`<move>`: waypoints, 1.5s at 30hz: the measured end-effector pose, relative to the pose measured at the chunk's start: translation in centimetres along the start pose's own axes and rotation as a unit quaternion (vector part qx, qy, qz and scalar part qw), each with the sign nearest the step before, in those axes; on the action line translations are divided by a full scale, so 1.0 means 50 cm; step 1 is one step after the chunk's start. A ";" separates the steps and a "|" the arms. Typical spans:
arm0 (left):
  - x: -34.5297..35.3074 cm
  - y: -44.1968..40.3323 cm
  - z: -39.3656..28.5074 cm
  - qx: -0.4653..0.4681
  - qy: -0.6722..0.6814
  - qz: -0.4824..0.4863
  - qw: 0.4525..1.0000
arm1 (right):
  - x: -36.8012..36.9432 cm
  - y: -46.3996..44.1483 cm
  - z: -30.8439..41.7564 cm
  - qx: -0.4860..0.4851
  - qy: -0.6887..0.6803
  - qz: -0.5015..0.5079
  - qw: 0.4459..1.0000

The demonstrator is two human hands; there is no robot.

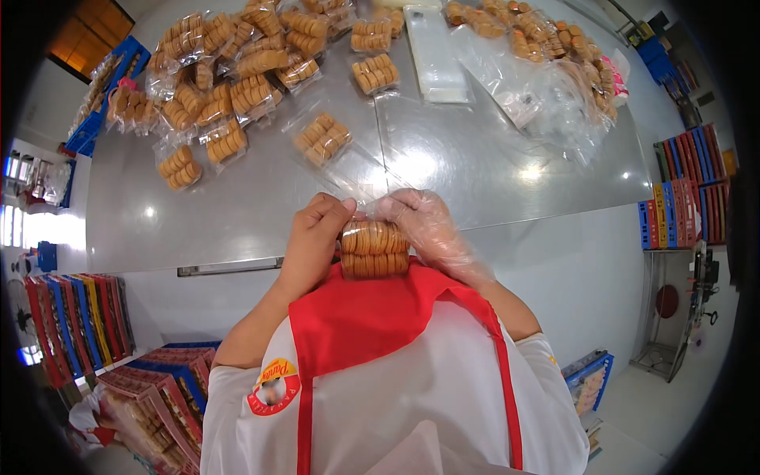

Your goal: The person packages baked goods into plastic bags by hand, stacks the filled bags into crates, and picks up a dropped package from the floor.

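Close to my red apron, a clear plastic bag of biscuits [375, 247], stacked in two rows, hangs at the table's near edge. My left hand [315, 232] pinches the bag's top edge on the left, thumb and fingers together. On the other side, my right hand [423, 224], in a clear plastic glove, has its fingers closed on the bag's top. Just beyond my hands lies another biscuit pack [322, 139], with its clear film stretching toward me.
A steel table [483, 170] spans the view. Filled biscuit packs [253, 96] are heaped at the back left. A stack of flat clear bags [438, 55] lies at the back middle. Loose biscuits [546, 36] and crumpled plastic [558, 115] are at right. Stacked crates [689, 178] stand beyond.
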State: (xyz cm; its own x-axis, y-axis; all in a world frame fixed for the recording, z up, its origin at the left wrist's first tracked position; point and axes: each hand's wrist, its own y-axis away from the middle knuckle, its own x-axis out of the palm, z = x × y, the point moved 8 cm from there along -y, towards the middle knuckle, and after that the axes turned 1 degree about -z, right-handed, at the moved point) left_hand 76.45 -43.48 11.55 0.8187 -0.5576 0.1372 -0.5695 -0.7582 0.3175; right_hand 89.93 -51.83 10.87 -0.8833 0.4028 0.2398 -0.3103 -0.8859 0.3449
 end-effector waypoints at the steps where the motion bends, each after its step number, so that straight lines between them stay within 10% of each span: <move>1: 0.001 0.003 -0.006 -0.015 -0.004 -0.001 1.000 | -0.001 0.000 -0.001 0.007 0.004 -0.001 1.000; 7: -0.009 -0.014 0.026 -0.027 0.109 0.046 0.993 | 0.013 0.002 -0.007 0.023 -0.116 0.019 0.993; 13: -0.011 -0.008 0.044 -0.153 0.084 0.093 0.980 | -0.010 -0.021 -0.040 0.068 0.063 0.044 0.995; 19: -0.011 0.006 -0.028 0.102 -0.301 0.130 0.939 | 0.005 0.009 -0.019 0.068 0.145 0.109 0.981; 25: -0.006 0.006 -0.025 0.089 -0.437 0.162 0.881 | 0.002 0.000 -0.049 0.079 0.063 0.135 0.986; 45: 0.016 -0.022 -0.008 -0.006 -0.112 0.124 0.986 | -0.019 0.016 -0.011 0.103 -0.186 0.069 0.975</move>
State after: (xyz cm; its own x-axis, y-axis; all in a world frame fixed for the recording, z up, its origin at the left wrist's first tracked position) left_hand 77.75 -42.97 11.70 0.6164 -0.7874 0.0014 -0.7487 -0.5856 0.3107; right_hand 90.34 -53.04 10.43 -0.7106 0.3736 0.5962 -0.0871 -0.8876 0.4523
